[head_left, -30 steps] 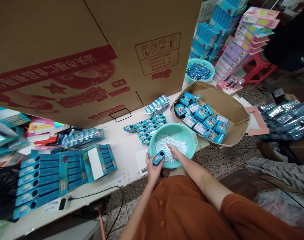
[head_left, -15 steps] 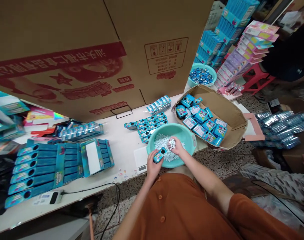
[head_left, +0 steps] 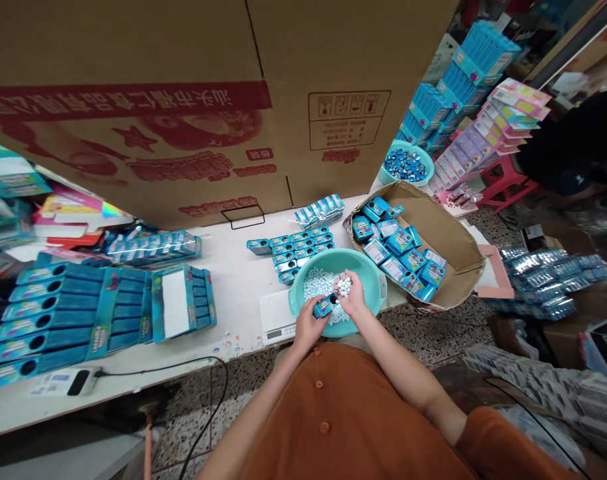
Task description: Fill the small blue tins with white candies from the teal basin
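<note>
My left hand (head_left: 309, 327) grips a small blue candy box (head_left: 322, 307) with a round dark hole in its top face. My right hand (head_left: 354, 297) is cupped around a heap of small white candies (head_left: 344, 285), right beside that hole. Both hands are over a turquoise basin (head_left: 367, 262), and loose white candies (head_left: 317, 283) cover its bottom. Behind the basin stand rows of blue boxes (head_left: 303, 245) like the held one. A flat white scale (head_left: 273, 313) lies at the basin's left, partly hidden under its rim.
To the right, an open cardboard carton (head_left: 458, 253) contains several blue boxes. A large printed carton (head_left: 198, 127) rises behind the table (head_left: 238, 280). Blue display trays (head_left: 53, 313) and a power strip (head_left: 66, 382) with a cord occupy the left. Another basin (head_left: 426, 160) holds blue wrapped pieces.
My right hand with the candies has come closer to the hole of the box in my left hand. The whole view has shifted slightly.
</note>
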Action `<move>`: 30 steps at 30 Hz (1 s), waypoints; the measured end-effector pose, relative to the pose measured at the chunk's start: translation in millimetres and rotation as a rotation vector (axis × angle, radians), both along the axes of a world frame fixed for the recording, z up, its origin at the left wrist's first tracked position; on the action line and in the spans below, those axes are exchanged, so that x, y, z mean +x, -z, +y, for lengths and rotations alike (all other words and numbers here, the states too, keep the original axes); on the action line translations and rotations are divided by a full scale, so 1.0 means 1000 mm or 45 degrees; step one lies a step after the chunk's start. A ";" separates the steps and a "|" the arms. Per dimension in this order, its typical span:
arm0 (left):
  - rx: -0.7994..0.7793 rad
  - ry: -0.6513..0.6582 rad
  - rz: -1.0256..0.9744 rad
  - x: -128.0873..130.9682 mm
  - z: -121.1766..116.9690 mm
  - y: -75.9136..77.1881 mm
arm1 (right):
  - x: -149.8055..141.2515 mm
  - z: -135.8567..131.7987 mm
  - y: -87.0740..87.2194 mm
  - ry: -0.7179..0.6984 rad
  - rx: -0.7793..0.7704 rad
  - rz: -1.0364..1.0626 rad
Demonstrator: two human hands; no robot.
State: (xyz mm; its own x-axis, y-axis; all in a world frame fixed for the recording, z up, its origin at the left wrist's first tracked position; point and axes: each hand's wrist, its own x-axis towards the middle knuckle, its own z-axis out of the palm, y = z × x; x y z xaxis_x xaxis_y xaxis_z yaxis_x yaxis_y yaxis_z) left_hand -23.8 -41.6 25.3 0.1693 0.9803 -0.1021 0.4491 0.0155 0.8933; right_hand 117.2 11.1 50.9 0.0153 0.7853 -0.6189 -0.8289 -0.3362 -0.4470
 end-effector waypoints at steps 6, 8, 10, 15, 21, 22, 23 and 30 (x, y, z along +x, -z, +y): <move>-0.071 -0.061 -0.092 0.005 0.002 0.002 | -0.008 0.000 -0.010 -0.021 0.133 -0.255; -0.100 -0.069 -0.128 0.006 0.002 0.002 | -0.009 0.000 -0.013 -0.015 0.133 -0.336; -0.092 -0.055 -0.142 0.007 0.002 0.000 | -0.010 0.000 -0.015 -0.015 0.121 -0.406; -0.093 -0.080 -0.172 0.009 0.003 0.001 | -0.010 -0.001 -0.018 -0.047 0.100 -0.527; -0.147 -0.157 -0.230 0.009 0.003 0.005 | -0.010 -0.002 -0.019 -0.047 0.103 -0.575; -0.126 -0.138 -0.224 0.009 0.003 0.005 | -0.010 -0.002 -0.019 -0.044 0.099 -0.572; -0.109 -0.125 -0.215 0.009 0.003 0.005 | -0.010 -0.002 -0.019 -0.042 0.104 -0.575; -0.288 -0.207 -0.336 0.013 0.003 0.005 | -0.011 -0.006 -0.019 -0.116 0.190 -0.659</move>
State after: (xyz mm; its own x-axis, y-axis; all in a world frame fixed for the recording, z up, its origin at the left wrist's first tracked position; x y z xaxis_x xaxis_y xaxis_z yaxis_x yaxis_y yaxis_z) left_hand -10.7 -38.8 19.8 0.0629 0.9541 -0.2928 0.1797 0.2778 0.9437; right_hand 105.8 4.7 69.7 0.2162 0.8764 -0.4304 -0.4584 -0.2981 -0.8372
